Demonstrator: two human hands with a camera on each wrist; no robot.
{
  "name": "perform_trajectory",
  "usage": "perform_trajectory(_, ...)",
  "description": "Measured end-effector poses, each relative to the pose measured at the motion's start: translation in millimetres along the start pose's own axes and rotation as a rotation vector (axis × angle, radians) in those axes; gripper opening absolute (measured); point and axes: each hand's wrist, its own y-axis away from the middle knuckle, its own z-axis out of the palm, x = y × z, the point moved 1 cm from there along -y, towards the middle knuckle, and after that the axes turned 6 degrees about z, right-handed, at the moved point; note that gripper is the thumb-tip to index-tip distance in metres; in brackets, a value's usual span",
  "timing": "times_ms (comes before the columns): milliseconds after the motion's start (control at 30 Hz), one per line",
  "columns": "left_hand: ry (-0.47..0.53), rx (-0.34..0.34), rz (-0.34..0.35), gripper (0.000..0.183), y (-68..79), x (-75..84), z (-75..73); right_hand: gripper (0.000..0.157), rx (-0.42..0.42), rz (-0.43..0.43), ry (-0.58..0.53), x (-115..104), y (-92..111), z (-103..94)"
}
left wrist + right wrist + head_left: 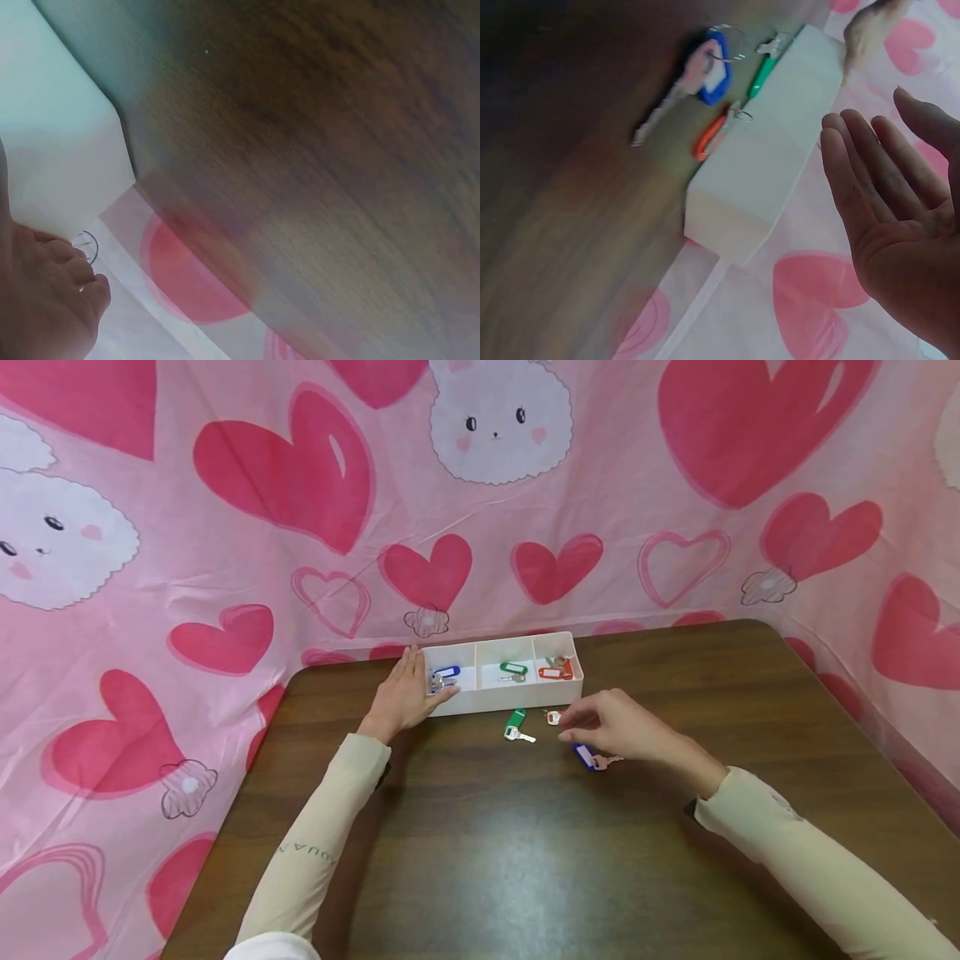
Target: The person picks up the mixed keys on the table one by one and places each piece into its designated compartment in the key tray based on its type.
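Note:
A white three-compartment box (517, 697) stands near the table's back edge. My left hand (401, 695) rests against its left end, fingers straight, thumb by the front rim. Inside lie keys with a blue tag (447, 672) on the left, a green tag (513, 667) in the middle and red tags (553, 673) on the right. In front of the box lie keys with a green tag (517, 718), a red tag (553, 718) and a blue tag (583, 757). My right hand (618, 727) hovers over the blue-tagged key, fingers loosely bent and holding nothing.
The brown wooden table (480, 843) extends toward me. A pink cloth (495, 510) with hearts and white animal faces hangs behind the table and along its sides.

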Motion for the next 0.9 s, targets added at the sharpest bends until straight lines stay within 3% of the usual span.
perform_trajectory(400,-0.020,-0.009,0.004,0.118,1.0,1.2,-1.2,0.021,0.006,-0.011,0.051,18,31,12.0)
perform_trajectory(900,-0.016,-0.018,0.001,0.118,1.9,1.7,-1.9,0.025,-0.006,-0.015,0.156,27,46,23.6)
